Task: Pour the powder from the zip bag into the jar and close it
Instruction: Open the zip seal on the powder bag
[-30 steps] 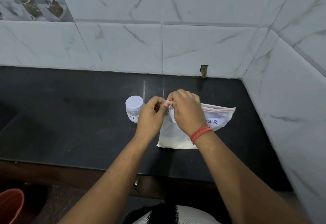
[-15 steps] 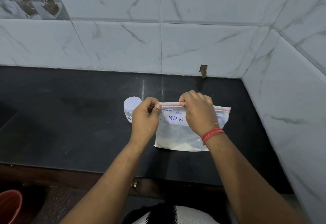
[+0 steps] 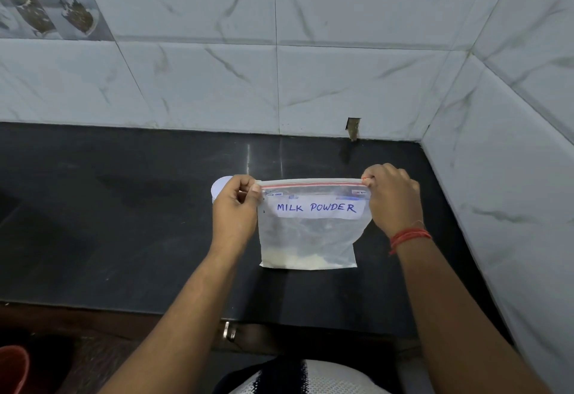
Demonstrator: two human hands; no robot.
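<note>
Item: clear plastic zip bag (image 3: 310, 235) with red seal strip and a white label reading "MILK POWDER", held upright with its bottom edge at or just above the black stone counter (image 3: 124, 222). Contents: pale powder (image 3: 298, 259), settled low, well below your pinches.

Grip, left: your left hand (image 3: 233, 210) is closed in a thumb-and-finger pinch on the bag's top left corner.

Grip, right: your right hand (image 3: 393, 199) is closed in a like pinch on the top right corner. The red strip (image 3: 310, 185) runs taut between the two.

Item: small jar with white lid (image 3: 220, 186), just behind your left hand, mostly hidden; lid appears on.

Step in hand, as judged: opening the seal. Whether it has parted, I cannot tell.

Handling notes: keep the mouth level and the powder low. Move your pinches to opposite faces of the bag near the middle of the strip and pull them apart gently; a sharp tug could puff powder out. Uncap the jar before you tilt.
</note>
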